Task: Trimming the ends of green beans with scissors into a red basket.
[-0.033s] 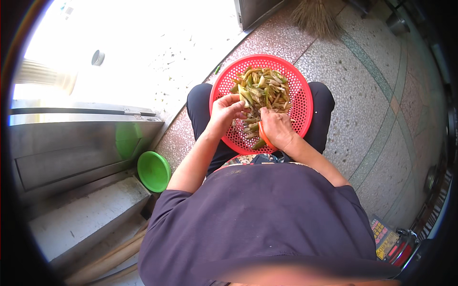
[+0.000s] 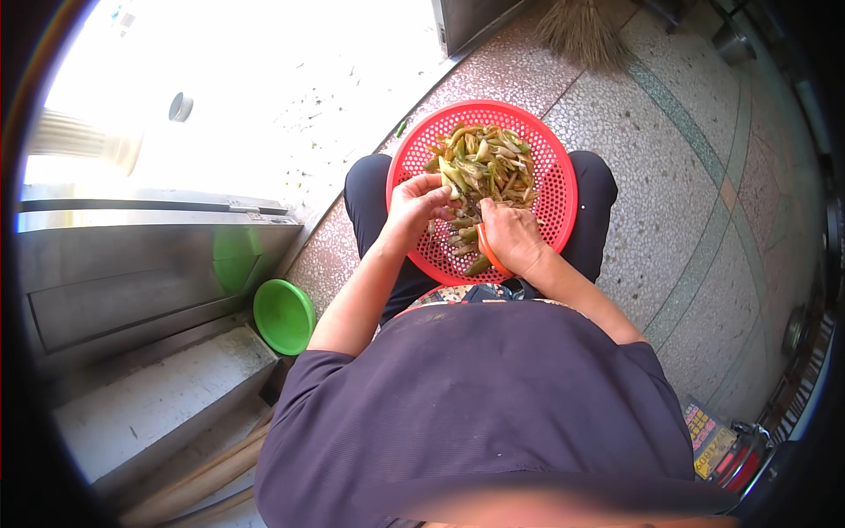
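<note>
A round red perforated basket (image 2: 554, 189) rests on the seated person's lap, holding a loose heap of green and yellowish vegetable stalks (image 2: 484, 163). The left hand (image 2: 421, 204), at the basket's 9 o'clock, pinches one stalk between curled fingers; the right hand (image 2: 510, 236), at 6 o'clock, is closed round an orange-handled tool, its blade hidden. The stalks look light, limp and easily bruised, best taken near one end. A green plastic bowl (image 2: 283, 315) lies on the floor at 8 o'clock, a broom (image 2: 581, 31) at 12.
</note>
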